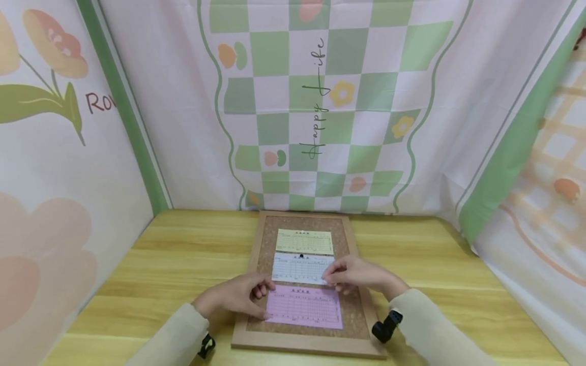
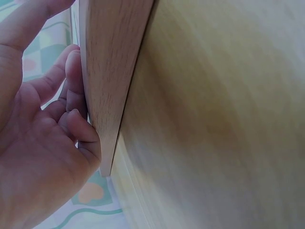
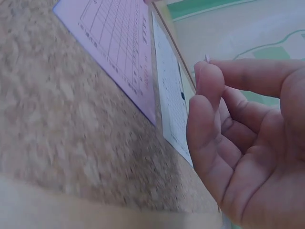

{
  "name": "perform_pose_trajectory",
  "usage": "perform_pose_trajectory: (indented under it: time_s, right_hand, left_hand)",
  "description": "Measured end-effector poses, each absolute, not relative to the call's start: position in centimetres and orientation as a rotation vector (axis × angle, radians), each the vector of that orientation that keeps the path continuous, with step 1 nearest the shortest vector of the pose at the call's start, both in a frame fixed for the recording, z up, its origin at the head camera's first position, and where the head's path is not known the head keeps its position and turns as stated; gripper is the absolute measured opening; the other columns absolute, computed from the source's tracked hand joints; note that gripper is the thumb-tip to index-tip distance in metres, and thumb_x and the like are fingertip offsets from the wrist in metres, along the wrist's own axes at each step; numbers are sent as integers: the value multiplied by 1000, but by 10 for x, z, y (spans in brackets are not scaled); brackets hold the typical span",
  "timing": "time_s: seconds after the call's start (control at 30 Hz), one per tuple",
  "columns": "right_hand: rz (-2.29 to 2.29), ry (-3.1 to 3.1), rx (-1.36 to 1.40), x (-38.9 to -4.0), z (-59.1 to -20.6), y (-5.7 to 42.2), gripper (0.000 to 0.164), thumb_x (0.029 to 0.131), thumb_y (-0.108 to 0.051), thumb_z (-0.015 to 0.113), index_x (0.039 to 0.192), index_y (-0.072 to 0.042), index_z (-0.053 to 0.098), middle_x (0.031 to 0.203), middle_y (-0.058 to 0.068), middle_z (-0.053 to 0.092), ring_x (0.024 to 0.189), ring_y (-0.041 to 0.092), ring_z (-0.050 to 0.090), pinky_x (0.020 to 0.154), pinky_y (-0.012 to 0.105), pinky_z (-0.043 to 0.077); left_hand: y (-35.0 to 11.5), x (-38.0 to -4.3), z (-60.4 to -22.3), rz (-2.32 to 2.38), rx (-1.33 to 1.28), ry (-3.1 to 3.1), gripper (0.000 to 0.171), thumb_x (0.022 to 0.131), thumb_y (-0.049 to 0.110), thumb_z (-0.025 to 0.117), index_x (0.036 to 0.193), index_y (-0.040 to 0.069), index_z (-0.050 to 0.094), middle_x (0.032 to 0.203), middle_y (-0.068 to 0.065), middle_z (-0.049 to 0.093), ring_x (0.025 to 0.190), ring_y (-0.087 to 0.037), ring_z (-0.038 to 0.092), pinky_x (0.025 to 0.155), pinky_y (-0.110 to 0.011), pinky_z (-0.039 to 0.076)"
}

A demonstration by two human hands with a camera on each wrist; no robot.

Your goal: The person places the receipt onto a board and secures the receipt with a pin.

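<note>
On a wood-framed cork board (image 1: 359,315) lie three printed slips in a column. My left hand (image 1: 238,295) rests at the left side of the pink slip (image 1: 304,307), thumb and forefinger spread at its two left corners. In the left wrist view this hand's (image 2: 43,124) other fingers bend beside the frame's side. My right hand (image 1: 359,274) is over the right edge of the pale blue slip (image 1: 297,268), thumb and forefinger tips together. Between those tips a small pale, pin-like thing (image 3: 207,58) shows; most of it is hidden by the fingers.
A yellow slip (image 1: 304,241) lies above the blue one. A black pin head (image 1: 301,255) sits at the blue slip's top edge. The board stands on a wood-grain table (image 1: 183,244), its far end near a checkered curtain (image 1: 320,122). Each wrist wears a black camera (image 1: 386,325).
</note>
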State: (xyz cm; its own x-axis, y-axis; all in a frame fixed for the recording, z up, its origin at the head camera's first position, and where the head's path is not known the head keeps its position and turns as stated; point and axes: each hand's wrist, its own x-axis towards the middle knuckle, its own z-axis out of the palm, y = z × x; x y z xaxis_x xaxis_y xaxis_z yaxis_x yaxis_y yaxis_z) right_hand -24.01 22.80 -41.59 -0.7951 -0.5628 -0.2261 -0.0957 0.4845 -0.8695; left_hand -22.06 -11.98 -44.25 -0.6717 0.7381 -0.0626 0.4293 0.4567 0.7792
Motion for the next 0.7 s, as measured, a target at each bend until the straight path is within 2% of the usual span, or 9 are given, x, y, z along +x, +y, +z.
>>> perform_pose_trajectory:
  time_s: [0.23, 0.4, 0.7]
  right_hand:
    - [-1293, 2184, -565, -242, -422, 212, 19, 94, -19, 70, 103, -2, 72, 79, 7, 67, 65, 12, 58, 58, 25, 50]
    - [-1285, 2194, -603, -244, -425, 201, 16, 94, -16, 69, 101, -2, 73, 72, 6, 65, 62, 12, 57, 56, 25, 50]
    - [-1264, 2236, -602, -243, -427, 186, 12, 94, -14, 69, 99, -4, 74, 73, 8, 66, 63, 14, 61, 60, 29, 54]
  left_hand:
    - [-120, -221, -443, 1079, 979, 2313, 51, 79, 14, 85, 121, 5, 58, 97, -2, 53, 87, -11, 48, 79, -24, 44]
    - [-120, -220, -442, 1071, 981, 2324, 51, 79, 14, 85, 121, 6, 58, 97, -2, 53, 87, -11, 49, 79, -24, 44]
    - [-120, -220, -442, 1072, 987, 2328, 51, 79, 15, 85, 121, 5, 59, 96, -2, 54, 86, -11, 49, 78, -24, 44]
